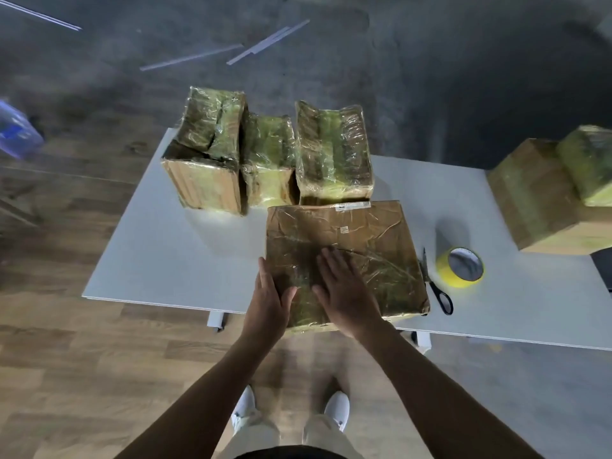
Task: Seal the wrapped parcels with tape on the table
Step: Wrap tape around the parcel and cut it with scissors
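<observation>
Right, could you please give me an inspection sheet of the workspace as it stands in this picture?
Surface: white table, carrying parcels and tools.
Job's things: flat parcel at the near edge; three wrapped parcels in a row behind it; yellow tape roll and scissors lying to its right, both untouched.
Clutter: stack of boxes at the right end, a smaller one on a larger.
Hands: left hand flat against the flat parcel's left edge; right hand flat on its top; neither holds anything.
Cables: nothing seen.
Surroundings: wooden floor; darker floor beyond with pale strips; blue bottle at the left.
</observation>
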The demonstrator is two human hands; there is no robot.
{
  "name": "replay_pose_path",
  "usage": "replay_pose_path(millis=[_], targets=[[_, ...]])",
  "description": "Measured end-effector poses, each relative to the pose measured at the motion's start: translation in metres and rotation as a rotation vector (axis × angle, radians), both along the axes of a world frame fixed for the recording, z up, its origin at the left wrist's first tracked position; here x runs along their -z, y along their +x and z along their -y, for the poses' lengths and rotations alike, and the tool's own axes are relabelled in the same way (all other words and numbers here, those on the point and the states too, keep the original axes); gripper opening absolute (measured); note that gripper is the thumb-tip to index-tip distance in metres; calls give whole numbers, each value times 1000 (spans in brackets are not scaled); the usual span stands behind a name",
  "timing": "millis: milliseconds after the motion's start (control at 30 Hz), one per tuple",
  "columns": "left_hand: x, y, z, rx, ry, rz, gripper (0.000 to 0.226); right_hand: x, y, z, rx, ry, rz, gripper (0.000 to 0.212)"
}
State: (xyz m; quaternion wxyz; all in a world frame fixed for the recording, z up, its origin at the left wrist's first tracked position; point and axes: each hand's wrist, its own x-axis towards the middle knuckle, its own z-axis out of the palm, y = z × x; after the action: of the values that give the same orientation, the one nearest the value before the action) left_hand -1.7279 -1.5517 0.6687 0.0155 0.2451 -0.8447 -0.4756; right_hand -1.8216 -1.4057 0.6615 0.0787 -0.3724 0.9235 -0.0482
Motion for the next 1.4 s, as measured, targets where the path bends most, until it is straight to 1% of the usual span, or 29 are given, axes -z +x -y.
replay_pose_path(millis=[67, 133, 267, 333, 400, 433, 467, 500, 533, 567, 600, 633, 667, 733, 800, 867, 933, 1000, 1067, 1167, 1300, 1333, 1400], targets=[[-1, 1, 0, -31, 25, -13, 76, -2, -14, -23, 22, 107, -53, 69], [0, 0, 0, -55, 38, 16, 70, -7, -22, -35, 61, 142, -71, 67], [-9, -13, 7, -154, 193, 215, 45, -9, -21, -40, 208, 109, -118, 63], [-11, -19, 11, -203, 306, 246, 40, -10, -21, -40, 251, 141, -65, 72], [-11, -20, 10, -233, 453, 233, 34, -11, -22, -39, 216, 207, -7, 85], [-11, -19, 9, -238, 491, 226, 32, -10, -26, -38, 197, 224, 18, 88], [-11, -18, 9, -240, 506, 229, 31, -11, -28, -39, 189, 189, 31, 88], [-11, -17, 9, -239, 511, 232, 31, -13, -30, -40, 207, 109, 33, 85], [-11, -16, 9, -237, 513, 247, 31, -13, -31, -45, 232, 6, -5, 78], [-9, -14, 10, -233, 508, 276, 33, -12, -31, -51, 275, -50, -58, 68], [-9, -13, 11, -236, 496, 309, 34, -11, -33, -57, 346, -59, -115, 65], [-8, -12, 12, -246, 488, 333, 37, -12, -33, -63, 446, -35, -122, 70], [-10, -12, 12, -253, 482, 349, 43, -14, -33, -68, 554, -3, -78, 80], [-10, -15, 10, -276, 449, 357, 61, -21, -37, -69, 686, 80, 62, 98], [-17, -19, 1, -310, 336, 286, 70, -29, -37, -60, 668, 118, 99, 108], [-21, -18, -10, -286, 190, 217, 77, -31, -28, -44, 549, 146, 83, 113], [-21, -14, -15, -211, 128, 224, 94, -28, -12, -33, 440, 215, 65, 110], [-20, -11, -14, -159, 89, 248, 101, -24, -5, -32, 440, 244, 60, 106], [-19, -12, -12, -152, 82, 262, 100, -25, -8, -33, 476, 216, 85, 102], [-22, -12, -11, -149, 116, 240, 95, -27, -13, -33, 526, 118, 115, 95], [-25, -11, -9, -139, 141, 238, 91, -29, -12, -34, 547, 95, 99, 89], [-26, -11, -7, -138, 168, 257, 88, -31, -12, -36, 571, 64, 73, 88], [-21, -13, 0, -152, 289, 315, 79, -37, -16, -45, 632, 15, 14, 92]])
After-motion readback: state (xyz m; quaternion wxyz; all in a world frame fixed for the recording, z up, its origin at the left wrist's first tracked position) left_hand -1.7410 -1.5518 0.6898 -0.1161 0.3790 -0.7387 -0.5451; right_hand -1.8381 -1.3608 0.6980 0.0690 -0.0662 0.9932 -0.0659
